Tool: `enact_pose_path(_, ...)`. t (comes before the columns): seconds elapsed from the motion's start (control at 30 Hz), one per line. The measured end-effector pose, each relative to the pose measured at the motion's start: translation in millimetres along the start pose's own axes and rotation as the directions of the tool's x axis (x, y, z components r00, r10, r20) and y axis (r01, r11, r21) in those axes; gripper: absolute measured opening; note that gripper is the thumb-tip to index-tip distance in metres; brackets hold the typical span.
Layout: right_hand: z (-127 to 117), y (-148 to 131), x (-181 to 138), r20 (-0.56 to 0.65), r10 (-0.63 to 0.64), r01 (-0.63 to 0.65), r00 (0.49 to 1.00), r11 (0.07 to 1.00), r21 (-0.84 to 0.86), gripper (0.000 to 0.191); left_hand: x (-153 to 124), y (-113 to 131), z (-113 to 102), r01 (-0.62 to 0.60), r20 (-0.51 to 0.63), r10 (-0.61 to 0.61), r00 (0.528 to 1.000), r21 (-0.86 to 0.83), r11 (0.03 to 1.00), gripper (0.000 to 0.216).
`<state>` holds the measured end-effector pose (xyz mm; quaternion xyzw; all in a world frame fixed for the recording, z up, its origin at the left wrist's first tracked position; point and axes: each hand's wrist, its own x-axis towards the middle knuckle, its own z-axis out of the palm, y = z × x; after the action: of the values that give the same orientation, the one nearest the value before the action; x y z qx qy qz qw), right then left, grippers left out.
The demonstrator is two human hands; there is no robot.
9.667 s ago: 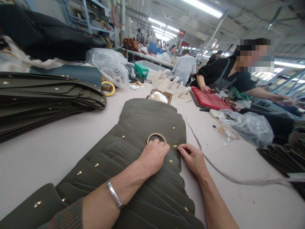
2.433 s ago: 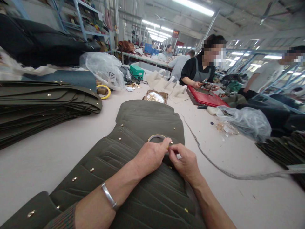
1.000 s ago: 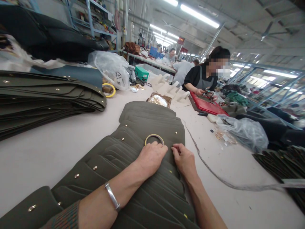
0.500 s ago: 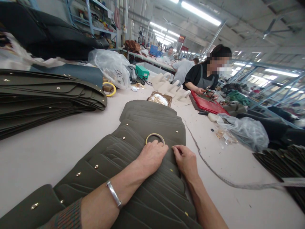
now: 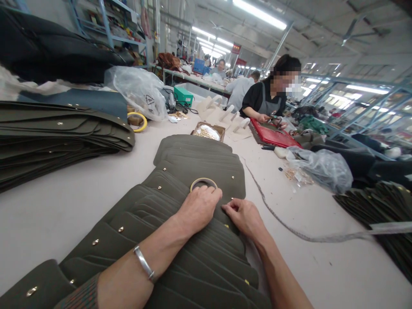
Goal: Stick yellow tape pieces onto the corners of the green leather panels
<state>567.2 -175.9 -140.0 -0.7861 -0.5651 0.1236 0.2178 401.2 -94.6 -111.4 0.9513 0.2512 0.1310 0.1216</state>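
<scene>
Left hand (image 5: 201, 208) grips tape roll (image 5: 204, 180) over fanned green sheets (image 5: 201, 151)
Right hand (image 5: 244, 216) pinches, contents hidden; fanning likely keeps edges reachable.

Pale table (image 5: 64, 210): olive panels (image 5: 199, 159) (overlapping), small box (image 5: 222, 130), grey cord (image 5: 337, 237)

Left fingers (image 5: 215, 195) grip tape roll (image 5: 204, 179); right fingers (image 5: 231, 210) at olive panels (image 5: 206, 156).

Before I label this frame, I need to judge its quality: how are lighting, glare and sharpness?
Head view, lighting: the long ceiling light is blown out white; head view, glare: the silver bangle glints; head view, sharpness: the dark stack at the right edge looks stretched and soft, and whether the right hand pinches anything is unclear.
</scene>
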Motion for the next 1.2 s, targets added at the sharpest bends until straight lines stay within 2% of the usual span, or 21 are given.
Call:
enact_pose_path(0.1, 0.3, 1.0, -0.6, -0.008, 0.013, -0.012, 1.000, 1.000, 0.028, 0.016, -0.2, -1.2, 0.5, 0.016, 0.011, -0.015, 1.000, -0.044, 0.999, 0.018)
enact_pose_path(0.2, 0.1, 3.7, 1.4, -0.064, 0.054, -0.043, 0.996, 0.985, 0.166, 0.014, -1.3, -2.1, 1.7, 0.011, -0.022, -0.013, 1.000, -0.106, 0.994, 0.020)
enact_pose_path(0.27, -1.8, 6.5, 1.4, -0.081, 0.088, -0.055, 0.993, 0.937, 0.346, 0.020, -2.1, -2.6, 3.0, -0.015, -0.054, 0.008, 0.999, -0.146, 0.989, 0.021)
enact_pose_path(0.33, -4.9, 8.4, -0.8, -0.092, 0.105, -0.041, 0.990, 0.848, 0.529, 0.026, -2.7, -3.0, 4.6, -0.059, -0.100, 0.042, 0.994, -0.177, 0.982, 0.024)
enact_pose_path(0.43, -9.1, 6.2, -7.3, -0.131, 0.040, 0.052, 0.991, 0.776, 0.629, 0.025, -2.9, -3.0, 7.3, -0.112, -0.144, 0.085, 0.986, -0.189, 0.976, 0.041)
enact_pose_path(0.5, -10.1, 1.1, -11.7, -0.170, -0.066, 0.154, 0.983, 0.801, 0.579, 0.020, -2.7, -2.4, 8.5, -0.114, -0.141, 0.089, 0.986, -0.179, 0.977, 0.046)
enact_pose_path(0.63, -8.0, -9.1, -15.5, -0.237, -0.232, 0.313, 0.943, 0.861, 0.401, 0.018, -2.6, -0.2, 8.5, -0.079, -0.098, 0.065, 0.993, -0.153, 0.985, 0.042)
enact_pose_path(0.93, -0.6, -10.8, -17.3, -0.337, -0.321, 0.378, 0.885, 0.919, 0.116, 0.015, -3.1, 1.7, 4.4, -0.056, -0.029, 0.052, 0.998, -0.166, 0.984, 0.017)
enact_pose_path(1.03, -0.6, -15.5, -17.5, -0.374, -0.261, 0.339, 0.890, 0.927, 0.160, 0.012, -2.8, 1.9, 3.3, -0.032, -0.053, 0.023, 0.998, -0.174, 0.984, 0.011)
enact_pose_path(1.1, -1.2, -19.3, -16.7, -0.339, -0.132, 0.244, 0.931, 0.917, 0.315, 0.010, -2.6, 2.4, 2.7, -0.039, -0.083, 0.026, 0.996, -0.160, 0.986, 0.011)
enact_pose_path(1.13, -1.3, -21.3, -16.1, -0.295, -0.047, 0.176, 0.954, 0.886, 0.429, 0.010, -2.4, 2.7, 2.6, -0.049, -0.100, 0.035, 0.994, -0.145, 0.988, 0.012)
enact_pose_path(1.2, -0.8, -25.3, -14.5, -0.162, 0.103, 0.032, 0.981, 0.745, 0.666, 0.014, -2.3, 3.0, 2.5, -0.072, -0.139, 0.056, 0.989, -0.114, 0.991, 0.014)
